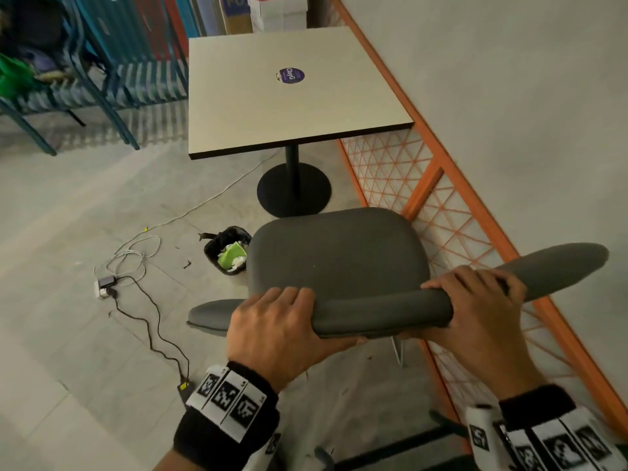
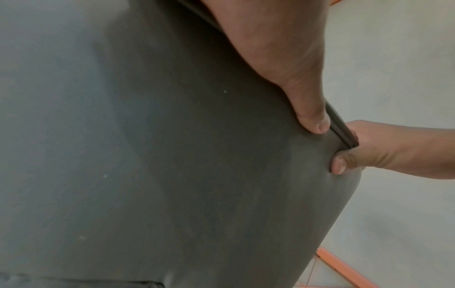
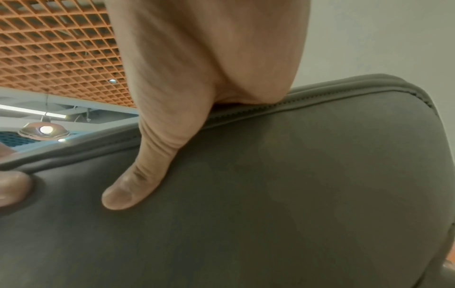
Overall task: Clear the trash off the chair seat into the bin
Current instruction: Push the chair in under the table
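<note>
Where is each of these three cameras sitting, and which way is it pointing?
Head: worn on the head, facing forward and down at the grey chair, bin and table; both the left hand and right hand show.
Left wrist: along the left hand at the chair's backrest; both thumbs show.
Right wrist: looks up along the right hand, backrest and orange ceiling grid behind.
All share the backrest gripped by both hands.
</note>
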`<state>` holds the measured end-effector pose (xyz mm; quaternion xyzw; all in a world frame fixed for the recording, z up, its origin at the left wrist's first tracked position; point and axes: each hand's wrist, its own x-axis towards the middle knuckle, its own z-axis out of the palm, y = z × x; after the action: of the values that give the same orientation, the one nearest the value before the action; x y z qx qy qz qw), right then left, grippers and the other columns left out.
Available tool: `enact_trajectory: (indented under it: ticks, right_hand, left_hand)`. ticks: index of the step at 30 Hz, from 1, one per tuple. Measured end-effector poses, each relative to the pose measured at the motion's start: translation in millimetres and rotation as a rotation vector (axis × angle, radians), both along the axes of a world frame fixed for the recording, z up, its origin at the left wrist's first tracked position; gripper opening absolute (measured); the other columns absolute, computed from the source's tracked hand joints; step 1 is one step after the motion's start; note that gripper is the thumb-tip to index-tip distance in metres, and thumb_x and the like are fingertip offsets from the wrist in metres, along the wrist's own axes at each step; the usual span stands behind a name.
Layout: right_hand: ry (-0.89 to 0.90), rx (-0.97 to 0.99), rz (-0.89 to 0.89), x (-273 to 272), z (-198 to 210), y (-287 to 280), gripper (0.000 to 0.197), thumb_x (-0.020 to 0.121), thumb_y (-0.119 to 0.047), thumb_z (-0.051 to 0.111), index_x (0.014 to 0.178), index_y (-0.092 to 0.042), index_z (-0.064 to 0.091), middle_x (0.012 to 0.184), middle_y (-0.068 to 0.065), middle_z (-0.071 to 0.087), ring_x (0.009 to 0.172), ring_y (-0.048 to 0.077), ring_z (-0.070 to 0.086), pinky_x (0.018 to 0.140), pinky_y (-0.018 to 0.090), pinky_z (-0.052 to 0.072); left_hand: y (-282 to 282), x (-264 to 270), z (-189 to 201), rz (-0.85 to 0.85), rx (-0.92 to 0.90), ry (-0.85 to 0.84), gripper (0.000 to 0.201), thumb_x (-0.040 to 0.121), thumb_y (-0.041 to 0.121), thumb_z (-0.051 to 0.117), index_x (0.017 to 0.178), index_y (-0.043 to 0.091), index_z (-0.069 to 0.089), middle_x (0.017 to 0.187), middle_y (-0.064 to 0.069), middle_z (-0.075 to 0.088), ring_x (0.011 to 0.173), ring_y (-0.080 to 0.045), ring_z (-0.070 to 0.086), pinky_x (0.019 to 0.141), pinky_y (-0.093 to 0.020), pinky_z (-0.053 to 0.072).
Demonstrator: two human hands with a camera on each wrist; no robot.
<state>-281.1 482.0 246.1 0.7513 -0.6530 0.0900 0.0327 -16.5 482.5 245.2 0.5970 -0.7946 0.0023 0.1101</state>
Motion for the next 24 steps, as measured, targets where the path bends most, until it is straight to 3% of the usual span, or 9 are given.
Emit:
enact_trajectory:
  ticks: [10,15,24]
  right_hand:
    - [-0.001,0.042,0.028,2.0,3.8,-89.3,0.071,0.055,-0.086,0.055,0.101,-0.031,0.058,0.102,-0.005,0.059,0.102,0.021,0.053,0.098,0.047,0.029]
    - [-0.018,0.060,0.028,7.8,1.8,-159.5,0.073,0.053,-0.088,0.053,0.102,-0.034,0.056,0.105,-0.007,0.057,0.104,0.019,0.050,0.099,0.046,0.028]
    - [-0.037,0.029,0.044,45.5,-6.3,-301.4,0.080,0.053,-0.087,0.058,0.108,-0.028,0.057,0.114,-0.001,0.060,0.111,0.025,0.052,0.099,0.050,0.029]
  left_hand:
    - [-77.8,-1.7,11.8,0.058,-0.041,-0.018,0.078,0.064,0.097,0.031,0.068,0.024,0.060,0.062,0.009,0.061,0.059,-0.015,0.060,0.053,-0.026,0.045]
    - [-139.2,3.1,17.3,0.072,-0.110,-0.079,0.075,0.061,0.099,0.030,0.061,0.026,0.047,0.056,0.011,0.045,0.051,-0.010,0.039,0.051,-0.022,0.027]
    - [-278.9,37.2,12.5,0.115,-0.118,-0.077,0.084,0.056,0.102,0.029,0.064,0.022,0.055,0.055,0.006,0.054,0.053,-0.017,0.054,0.052,-0.024,0.034]
